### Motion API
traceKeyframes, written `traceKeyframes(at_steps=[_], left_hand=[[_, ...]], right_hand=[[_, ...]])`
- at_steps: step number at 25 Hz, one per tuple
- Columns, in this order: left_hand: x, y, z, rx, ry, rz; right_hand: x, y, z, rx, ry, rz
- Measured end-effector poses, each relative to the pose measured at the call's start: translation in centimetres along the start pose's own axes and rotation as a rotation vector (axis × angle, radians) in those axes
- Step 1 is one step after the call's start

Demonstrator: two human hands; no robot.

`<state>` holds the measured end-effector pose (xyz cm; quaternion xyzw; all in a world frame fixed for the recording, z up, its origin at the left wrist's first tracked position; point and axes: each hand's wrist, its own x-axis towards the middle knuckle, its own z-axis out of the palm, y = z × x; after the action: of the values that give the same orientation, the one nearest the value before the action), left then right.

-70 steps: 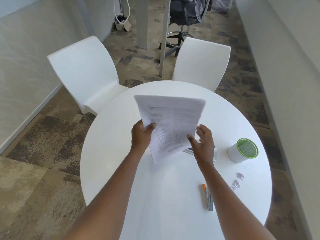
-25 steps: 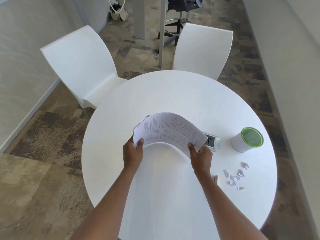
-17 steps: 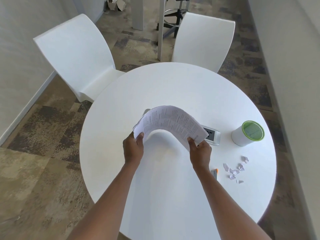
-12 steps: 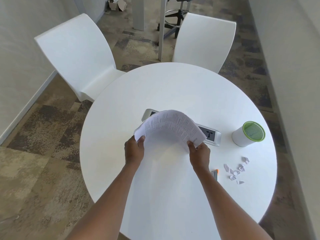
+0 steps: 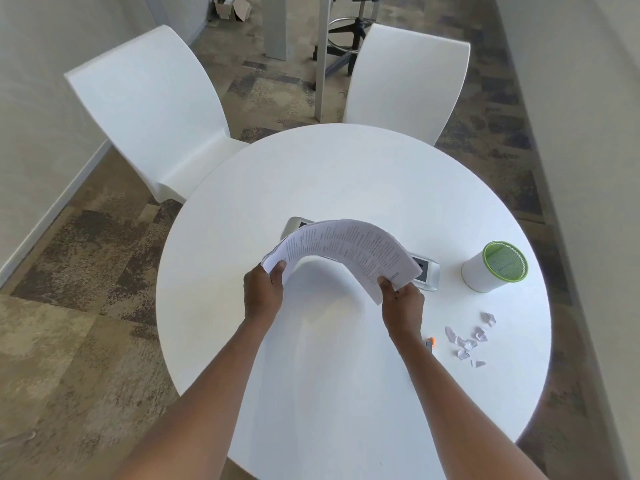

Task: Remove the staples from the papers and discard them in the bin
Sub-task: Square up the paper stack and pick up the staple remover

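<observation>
A stack of printed papers [image 5: 343, 249] arches upward above the middle of the round white table [image 5: 346, 174]. My left hand [image 5: 263, 292] pinches the stack's left corner and my right hand [image 5: 403, 304] pinches its right corner. A small white bin with a green rim [image 5: 493, 266] stands at the table's right side. Several torn paper scraps [image 5: 467, 339] lie in front of the bin. An orange-tipped tool [image 5: 430, 342] peeks out just right of my right forearm, mostly hidden. No staple is visible.
A silver power outlet unit [image 5: 424, 271] is set in the table behind the papers, partly covered by them. Two white chairs [image 5: 152, 109] [image 5: 405, 77] stand at the far side. Walls run close on both sides.
The papers came down from held upright in front of me to a low arch over the table. My right hand, open before, now grips the right corner.
</observation>
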<state>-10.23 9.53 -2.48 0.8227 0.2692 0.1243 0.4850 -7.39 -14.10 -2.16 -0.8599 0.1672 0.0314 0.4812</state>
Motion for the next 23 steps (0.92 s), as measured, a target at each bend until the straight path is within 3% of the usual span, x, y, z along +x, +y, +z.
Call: traceKeyframes(at_steps=[10, 15, 20, 23], left_hand=[[0.6, -0.1, 0.8, 0.118, -0.106, -0.033], [2.2, 1.0, 0.2, 0.100, -0.131, -0.065], [3.5, 2.8, -0.7, -0.177, -0.070, -0.080], [4.2, 3.1, -0.9, -0.446, -0.080, -0.182]], right_hand=[[0.6, 0.3, -1.0, -0.091, -0.047, -0.003], [1.5, -0.5, -2.0, 0.071, -0.076, 0.006], [2.4, -0.8, -4.3, 0.351, -0.264, 0.070], [2.4, -0.2, -5.4, 0.433, -0.349, 0.107]])
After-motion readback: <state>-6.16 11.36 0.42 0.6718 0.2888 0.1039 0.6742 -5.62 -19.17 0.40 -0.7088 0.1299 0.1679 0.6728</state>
